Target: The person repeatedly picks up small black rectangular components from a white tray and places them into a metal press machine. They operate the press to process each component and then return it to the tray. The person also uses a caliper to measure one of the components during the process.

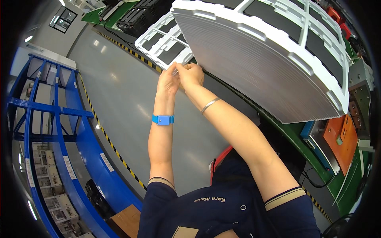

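Note:
My left hand [168,82] and my right hand [191,75] meet at the near corner of a low white frame-like tray [162,48] with dark rectangular panels. The fingers of both hands are pinched together, tip against tip. A small pale bit shows between them, too small to name; whether it belongs to the tray's corner I cannot tell. A blue wrist strap [163,119] circles my left wrist, a silver bangle [210,104] my right. Just right of my hands rises a tall stack of white trays [254,67], its top one holding dark panels.
The stack stands on a green-topped bench [291,137], with an orange plate [340,139] and metal fixtures at its right. Black crates [145,18] sit farther back. Blue shelving [85,148] runs along the left, across a grey floor [123,103] with yellow-black tape.

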